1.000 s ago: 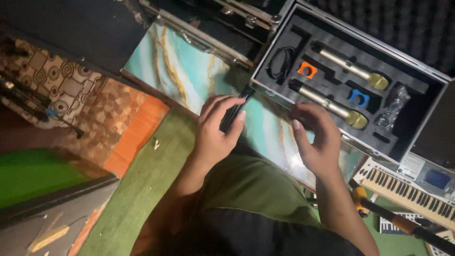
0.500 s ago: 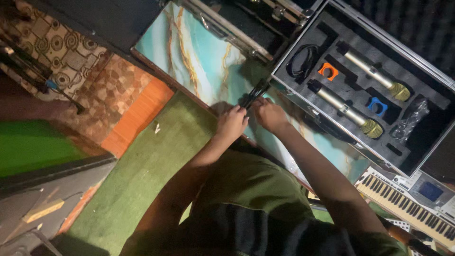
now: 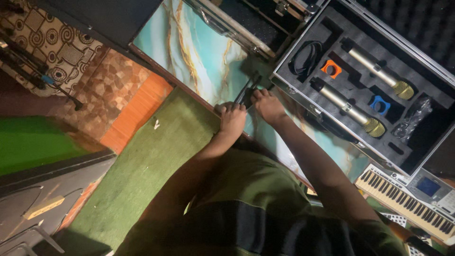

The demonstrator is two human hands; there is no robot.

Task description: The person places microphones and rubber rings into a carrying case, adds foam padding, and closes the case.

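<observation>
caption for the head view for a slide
Both hands, left hand and right hand, grip a thin black stand beside an open microphone case.

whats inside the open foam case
The open case holds two gold-headed microphones, a coiled black cable, orange and blue clips, and a bagged item; its contents are unclear.
</observation>
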